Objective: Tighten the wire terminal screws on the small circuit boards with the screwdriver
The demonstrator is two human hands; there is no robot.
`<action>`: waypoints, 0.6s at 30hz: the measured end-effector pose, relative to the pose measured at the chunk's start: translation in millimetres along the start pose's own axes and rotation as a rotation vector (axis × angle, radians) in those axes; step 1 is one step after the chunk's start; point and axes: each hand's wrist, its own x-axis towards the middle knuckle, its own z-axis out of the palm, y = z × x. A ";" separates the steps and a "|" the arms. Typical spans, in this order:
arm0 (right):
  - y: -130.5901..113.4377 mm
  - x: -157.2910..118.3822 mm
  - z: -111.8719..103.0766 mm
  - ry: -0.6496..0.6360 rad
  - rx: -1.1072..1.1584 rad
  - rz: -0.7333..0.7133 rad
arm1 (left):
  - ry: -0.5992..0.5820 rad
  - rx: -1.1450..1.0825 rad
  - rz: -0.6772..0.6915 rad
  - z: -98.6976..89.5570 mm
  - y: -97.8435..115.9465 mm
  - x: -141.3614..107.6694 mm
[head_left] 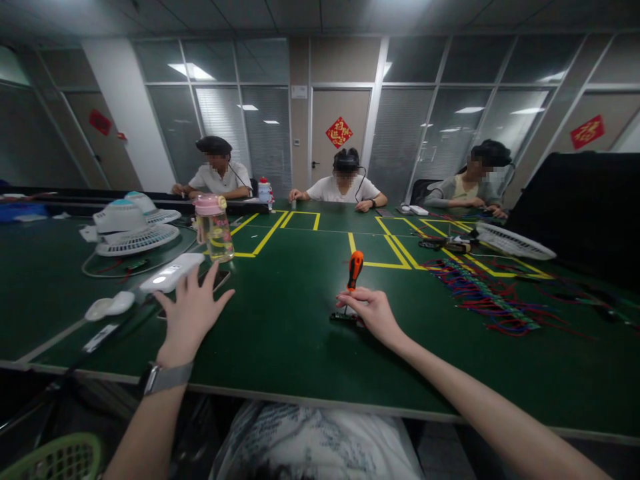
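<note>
My right hand (373, 315) is closed round the lower part of a screwdriver (355, 269) with an orange and black handle, which stands nearly upright. Its shaft points down at a small dark circuit board (343, 317) on the green table; whether the tip touches the board I cannot tell. Fingers spread, my left hand (193, 317) is over the table at the left, holding nothing. A phone (221, 281) lies partly hidden behind those fingers, and a white power strip (173, 272) is beside them.
White fan parts (135, 230) and a pink-lidded bottle (214, 227) stand at the left. Several wired circuit boards (487, 293) lie in a row at right, near a round white grille (515, 241). Yellow tape (270, 233) marks the green table (280, 333). Three people sit opposite.
</note>
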 end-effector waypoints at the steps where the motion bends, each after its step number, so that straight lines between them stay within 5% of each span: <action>1: 0.0 -0.1 0.0 0.001 0.002 0.002 | 0.075 -0.023 -0.022 -4.2 -1.6 -0.3; 3: 0.1 -0.4 0.0 0.003 0.003 0.006 | 0.144 -0.064 -0.032 -9.3 -10.2 2.2; 11: 0.3 -0.5 -1.9 -0.007 -0.016 0.015 | -0.122 -0.196 0.028 6.9 -75.8 21.2; 18: -0.6 -1.1 -2.0 -0.004 -0.009 0.032 | -0.172 -0.232 0.011 11.4 -87.1 9.6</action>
